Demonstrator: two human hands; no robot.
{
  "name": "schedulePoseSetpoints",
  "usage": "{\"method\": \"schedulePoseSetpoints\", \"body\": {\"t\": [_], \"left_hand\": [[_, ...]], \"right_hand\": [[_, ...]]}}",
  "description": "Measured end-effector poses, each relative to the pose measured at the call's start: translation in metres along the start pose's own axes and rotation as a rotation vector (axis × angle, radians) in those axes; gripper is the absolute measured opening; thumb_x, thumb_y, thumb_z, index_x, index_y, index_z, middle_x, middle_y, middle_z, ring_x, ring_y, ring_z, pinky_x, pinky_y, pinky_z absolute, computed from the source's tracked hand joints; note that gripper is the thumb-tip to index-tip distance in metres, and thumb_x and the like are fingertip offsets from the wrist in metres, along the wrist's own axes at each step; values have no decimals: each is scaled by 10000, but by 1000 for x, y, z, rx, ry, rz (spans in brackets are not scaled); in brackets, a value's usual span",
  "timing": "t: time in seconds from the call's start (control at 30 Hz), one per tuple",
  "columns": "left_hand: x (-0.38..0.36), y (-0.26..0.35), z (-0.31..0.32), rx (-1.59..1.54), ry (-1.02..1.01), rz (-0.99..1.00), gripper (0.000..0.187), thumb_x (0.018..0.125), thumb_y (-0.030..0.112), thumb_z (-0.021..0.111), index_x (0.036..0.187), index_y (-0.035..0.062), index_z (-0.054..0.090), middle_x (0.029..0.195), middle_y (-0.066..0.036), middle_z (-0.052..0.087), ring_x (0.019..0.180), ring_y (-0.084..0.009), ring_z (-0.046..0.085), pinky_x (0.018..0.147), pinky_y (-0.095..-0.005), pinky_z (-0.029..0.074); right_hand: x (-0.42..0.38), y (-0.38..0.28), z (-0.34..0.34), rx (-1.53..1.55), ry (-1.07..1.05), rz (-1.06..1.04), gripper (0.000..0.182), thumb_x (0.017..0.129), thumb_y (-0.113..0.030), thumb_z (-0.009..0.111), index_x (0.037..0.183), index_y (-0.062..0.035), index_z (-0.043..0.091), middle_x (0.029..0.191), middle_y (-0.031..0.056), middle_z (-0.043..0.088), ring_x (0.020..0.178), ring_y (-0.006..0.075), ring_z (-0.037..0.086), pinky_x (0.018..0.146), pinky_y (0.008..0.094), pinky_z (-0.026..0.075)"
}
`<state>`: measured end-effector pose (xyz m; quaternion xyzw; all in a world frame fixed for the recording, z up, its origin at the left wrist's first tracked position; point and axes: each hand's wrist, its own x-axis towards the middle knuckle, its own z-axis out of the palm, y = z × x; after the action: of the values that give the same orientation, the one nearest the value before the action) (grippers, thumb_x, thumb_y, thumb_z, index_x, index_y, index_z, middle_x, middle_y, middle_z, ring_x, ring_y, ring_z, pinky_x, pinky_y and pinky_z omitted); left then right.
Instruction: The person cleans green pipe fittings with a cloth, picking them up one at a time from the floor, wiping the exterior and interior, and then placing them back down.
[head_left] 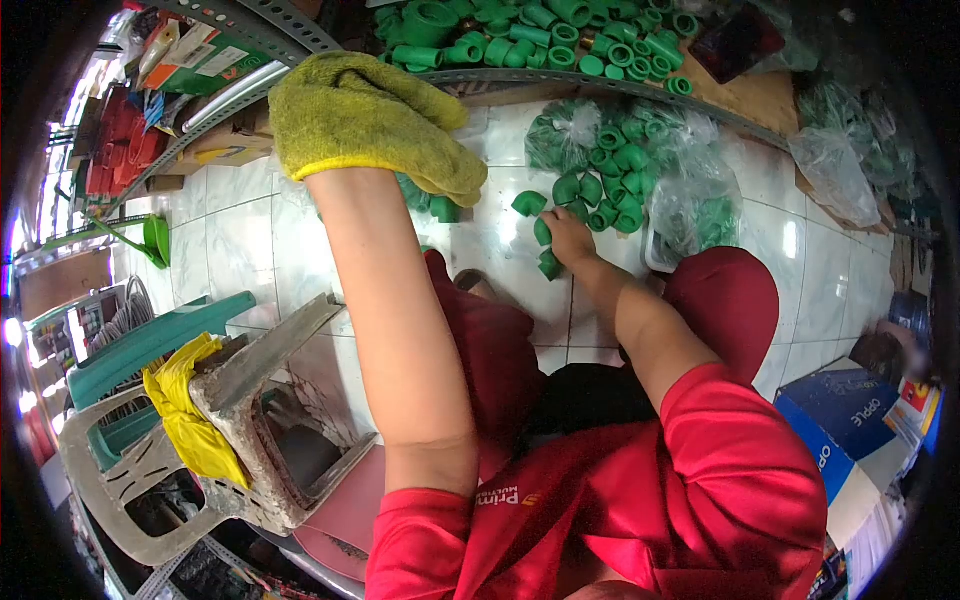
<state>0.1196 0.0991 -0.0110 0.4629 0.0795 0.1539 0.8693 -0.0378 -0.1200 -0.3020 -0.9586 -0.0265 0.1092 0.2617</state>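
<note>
My left hand point(370, 125) is covered by a folded yellow-green towel point(350, 110), raised beside the metal shelf edge; its fingers are hidden. Down at the floor, my right hand point(570, 240) has its fingers closed on a green pipe elbow point(542, 232). Just below that hand lies another green fitting point(549, 265), and a loose green elbow point(529, 203) rests above and to the left. A heap of green elbows point(625, 175) spreads to the upper right of the hand, beside clear plastic bags point(690, 195) with green fittings inside.
A metal shelf point(600, 78) across the top bears many green fittings point(560, 40). To the left stands a worn stool point(250, 425) with a yellow plastic bag point(195, 410). A green dustpan point(156, 240) is farther left. Blue boxes point(840, 410) stand at right.
</note>
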Motion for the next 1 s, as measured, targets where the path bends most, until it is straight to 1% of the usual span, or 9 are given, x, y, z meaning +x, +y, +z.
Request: {"method": "schedulePoseSetpoints", "body": {"t": [0.1, 0.17, 0.2, 0.37, 0.5, 0.57, 0.9, 0.97, 1.0], "left_hand": [[1, 3, -3, -60, 5, -46, 257, 873, 222, 346, 961, 38, 502, 900, -90, 559, 816, -200, 537, 693, -283, 459], [1, 9, -10, 750, -342, 237, 229, 818, 159, 413, 937, 15, 546, 920, -100, 578, 864, -212, 539, 790, -284, 437], [1, 8, -10, 749, -344, 239, 229, 818, 159, 413, 937, 15, 546, 920, -100, 578, 864, -212, 539, 790, -284, 437], [2, 0, -9, -12, -96, 9, 215, 805, 122, 421, 932, -5, 539, 912, -121, 575, 827, -218, 549, 729, -290, 463], [8, -3, -13, 180, -186, 56, 218, 812, 144, 427, 935, -1, 532, 905, -124, 573, 819, -233, 548, 719, -315, 469], [-11, 3, 8, -127, -3, -43, 227, 827, 181, 422, 932, 9, 529, 893, -125, 570, 814, -242, 545, 718, -332, 468], [-8, -6, 2, -330, -94, -104, 239, 837, 217, 423, 926, 23, 530, 883, -124, 567, 800, -252, 540, 713, -350, 469], [-11, -8, 1, 1128, -322, 740, 233, 835, 211, 428, 922, 20, 531, 878, -119, 567, 802, -251, 538, 712, -344, 465], [-11, -9, 0, 1129, -322, 741, 233, 835, 211, 428, 922, 20, 531, 878, -119, 567, 802, -251, 538, 712, -344, 465]], "right_hand": [[4, -7, -1, -107, 16, -97, 333, 772, -57, 378, 1086, -115, 473, 1024, 148, 481, 948, 322, 495, 789, 396, 419], [7, -17, -3, 105, -47, 263, 336, 769, -67, 378, 1085, -100, 488, 1058, 144, 476, 978, 315, 477, 815, 388, 411], [7, -19, -6, 105, -45, 264, 336, 769, -67, 378, 1085, -100, 488, 1058, 144, 476, 978, 315, 477, 815, 388, 411], [0, -13, -1, -31, -123, 64, 370, 749, -29, 377, 1105, -71, 468, 1111, 142, 468, 1032, 315, 432, 854, 384, 385], [0, -11, 4, -20, -78, 80, 388, 739, -5, 367, 1111, -65, 461, 1102, 138, 471, 1033, 313, 433, 863, 380, 377], [3, -10, 4, 30, -140, 158, 408, 726, 14, 373, 1115, -73, 462, 1107, 128, 470, 1042, 297, 430, 872, 362, 374], [5, 4, 7, -171, -281, -44, 324, 771, -35, 372, 1072, -76, 484, 1064, 118, 489, 984, 281, 481, 841, 355, 399], [5, 4, 9, -210, -288, -22, 262, 793, -59, 336, 996, -66, 502, 1009, 123, 516, 958, 276, 498, 827, 350, 407], [4, 6, 9, -210, -288, -23, 262, 793, -59, 336, 996, -66, 502, 1009, 123, 516, 958, 276, 498, 827, 350, 407]]}}
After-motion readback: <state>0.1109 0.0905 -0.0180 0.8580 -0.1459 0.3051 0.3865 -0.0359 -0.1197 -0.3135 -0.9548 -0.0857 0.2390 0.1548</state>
